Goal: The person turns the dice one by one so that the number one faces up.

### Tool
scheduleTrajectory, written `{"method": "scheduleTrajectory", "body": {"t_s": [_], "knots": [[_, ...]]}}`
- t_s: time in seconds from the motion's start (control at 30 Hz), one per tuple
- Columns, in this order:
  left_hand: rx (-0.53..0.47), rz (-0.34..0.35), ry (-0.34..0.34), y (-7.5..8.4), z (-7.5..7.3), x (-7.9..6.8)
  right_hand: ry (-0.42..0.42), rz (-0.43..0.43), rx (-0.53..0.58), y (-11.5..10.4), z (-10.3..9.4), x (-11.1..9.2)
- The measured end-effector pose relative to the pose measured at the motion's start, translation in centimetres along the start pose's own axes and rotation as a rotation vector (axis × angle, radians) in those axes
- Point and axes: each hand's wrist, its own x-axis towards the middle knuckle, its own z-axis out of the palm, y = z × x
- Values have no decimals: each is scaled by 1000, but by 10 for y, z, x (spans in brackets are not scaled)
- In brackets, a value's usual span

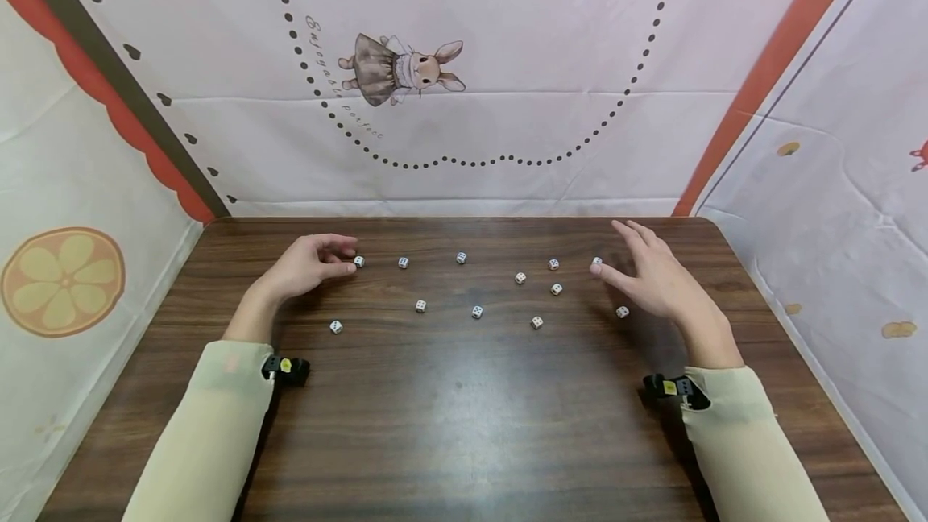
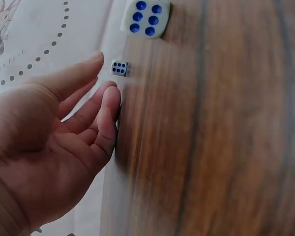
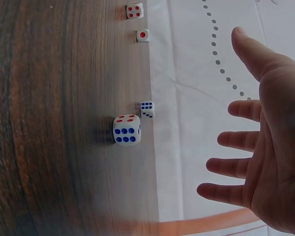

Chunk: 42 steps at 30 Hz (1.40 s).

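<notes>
Several small white dice with blue or red pips lie scattered over the far half of a brown wooden table (image 1: 464, 409). My left hand (image 1: 313, 266) is at the far left, thumb and fingers loosely bent and apart. A die (image 1: 358, 262) lies right at its fingertips; in the left wrist view a die (image 2: 119, 68) shows just past the gap between thumb and fingers. On the right, my right hand (image 1: 656, 276) spreads its fingers, holding nothing. Its thumb tip overlaps a die (image 1: 597, 261) in the head view, and another die (image 1: 622, 312) lies below the thumb.
Between the hands lie more dice, among them one at the back (image 1: 461, 258) and one nearer me (image 1: 536, 322). Another die (image 1: 336, 327) sits before the left hand. A printed white cloth (image 1: 507, 127) hangs behind the table and along both sides.
</notes>
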Motion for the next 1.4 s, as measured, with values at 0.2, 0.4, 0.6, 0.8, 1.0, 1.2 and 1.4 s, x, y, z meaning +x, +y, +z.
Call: {"method": "scheduleTrajectory", "body": {"t_s": [0.2, 0.4, 0.6, 0.8, 1.0, 1.2, 1.4], "knots": [[62, 3, 16, 1, 6, 4, -1, -3, 4, -1, -1, -1], [116, 30, 27, 2, 9, 9, 1, 5, 8, -1, -2, -2], [142, 19, 26, 4, 11, 8, -1, 8, 7, -1, -1, -2], [155, 14, 11, 7, 11, 2, 2, 0, 4, 0, -1, -2], [153, -9, 1, 9, 10, -5, 8, -9, 1, 1, -1, -2], [155, -34, 2, 10, 10, -9, -1, -8, -1, 1, 1, -1], [144, -64, 5, 10, 10, -12, -6, -3, -1, 1, 1, -1]]}}
